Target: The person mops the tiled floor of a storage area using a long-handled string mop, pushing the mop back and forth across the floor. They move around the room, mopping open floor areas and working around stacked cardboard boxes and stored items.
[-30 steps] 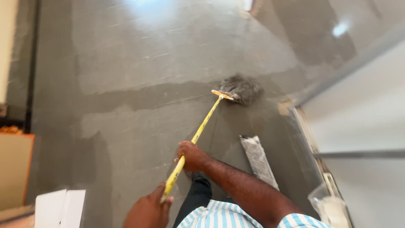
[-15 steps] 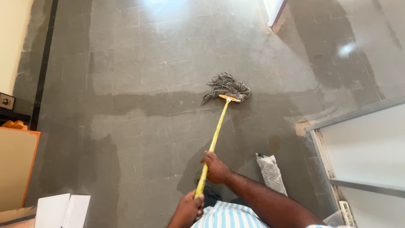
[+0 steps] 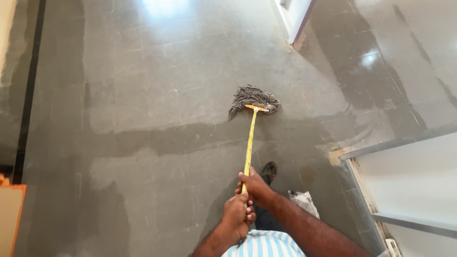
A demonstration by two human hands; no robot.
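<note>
Both hands grip the yellow handle point(image 3: 249, 143) of a mop near its lower end; the right hand point(image 3: 257, 186) sits higher on the handle, fingers wrapped shut around it with the thumb laid along the top; the left hand point(image 3: 238, 214) is just below and touching the right, fingers curled tight around the handle's end, close to the striped shirt point(image 3: 266, 245). The handle runs up and away from the person, slightly tilted, to an orange bar and the grey stringy mop head point(image 3: 252, 99), which lies flat on the floor point(image 3: 143, 95), its strands spread to the left; the head rests just above a darker wet band point(image 3: 166, 138) that crosses the grey tiles from left to right. Below the hands a dark shoe point(image 3: 269, 169) shows on the floor beside the handle; just to the right of the forearm lies a crumpled pale bag point(image 3: 303, 202) with dark specks, its print too small to tell. At far right stands a white panel with a metal frame point(image 3: 404, 140); at top a white door edge point(image 3: 297, 19); at lower left an orange-edged box corner point(image 3: 12, 214).
</note>
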